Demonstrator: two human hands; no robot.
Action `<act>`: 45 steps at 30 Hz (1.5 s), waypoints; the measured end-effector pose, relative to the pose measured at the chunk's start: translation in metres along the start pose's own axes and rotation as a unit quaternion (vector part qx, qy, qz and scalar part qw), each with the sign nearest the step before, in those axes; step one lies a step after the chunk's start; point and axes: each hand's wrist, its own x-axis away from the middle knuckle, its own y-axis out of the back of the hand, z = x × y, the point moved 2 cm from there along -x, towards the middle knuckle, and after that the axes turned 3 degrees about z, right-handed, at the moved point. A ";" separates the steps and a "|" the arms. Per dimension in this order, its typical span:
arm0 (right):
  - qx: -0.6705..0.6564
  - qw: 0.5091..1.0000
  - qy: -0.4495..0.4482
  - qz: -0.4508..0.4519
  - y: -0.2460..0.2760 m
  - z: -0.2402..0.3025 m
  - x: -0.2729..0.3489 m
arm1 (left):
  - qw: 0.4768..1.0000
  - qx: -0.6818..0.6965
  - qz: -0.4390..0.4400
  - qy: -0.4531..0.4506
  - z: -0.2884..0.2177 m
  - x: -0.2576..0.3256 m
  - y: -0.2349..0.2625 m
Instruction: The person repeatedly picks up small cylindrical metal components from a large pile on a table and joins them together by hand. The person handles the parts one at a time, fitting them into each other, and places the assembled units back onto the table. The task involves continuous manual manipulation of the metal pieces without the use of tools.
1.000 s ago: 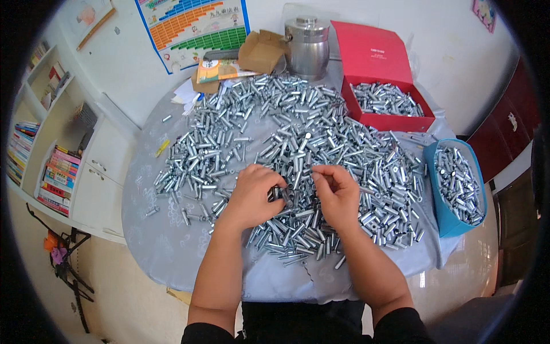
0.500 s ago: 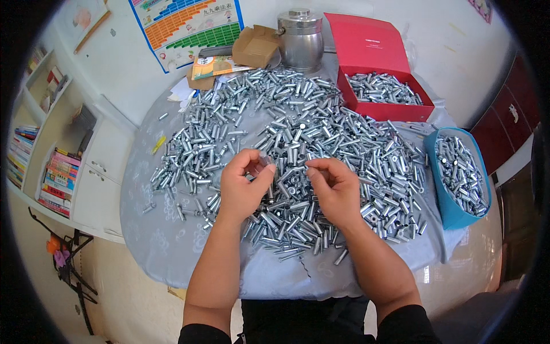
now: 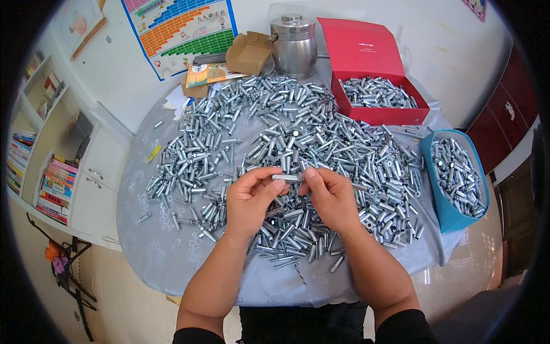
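Note:
Over the middle of the table, my left hand (image 3: 250,200) pinches a shiny metal expansion bolt (image 3: 285,178) between thumb and fingers, the piece lying level and pointing right. Its right end meets the closed thumb and fingertips of my right hand (image 3: 332,200); whether a small nut or washer is there too I cannot make out. Beneath and around both hands spreads a large heap of similar silvery bolts and sleeves (image 3: 381,178).
The heap covers much of a table with a grey cloth (image 3: 154,252). A red box (image 3: 389,116) full of metal pieces stands at the back right, a blue bin (image 3: 450,222) of them at the right edge. A metal pot (image 3: 294,51) and open cardboard box (image 3: 247,54) stand behind.
Both hands have come closer together and slightly lower in view. The bolt now lies level between them, plainly visible. The whole view has shifted a little.

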 end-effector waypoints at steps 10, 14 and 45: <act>-0.042 0.998 -0.041 0.031 0.000 0.009 -0.001 | 0.996 -0.090 0.003 0.005 -0.003 0.009 0.002; -0.081 0.993 -0.070 0.054 0.002 0.009 -0.001 | 0.997 -0.056 0.007 0.047 -0.002 0.008 0.003; -0.088 0.995 0.004 0.035 -0.002 0.005 -0.001 | 0.999 -0.018 -0.008 0.039 0.007 0.005 0.001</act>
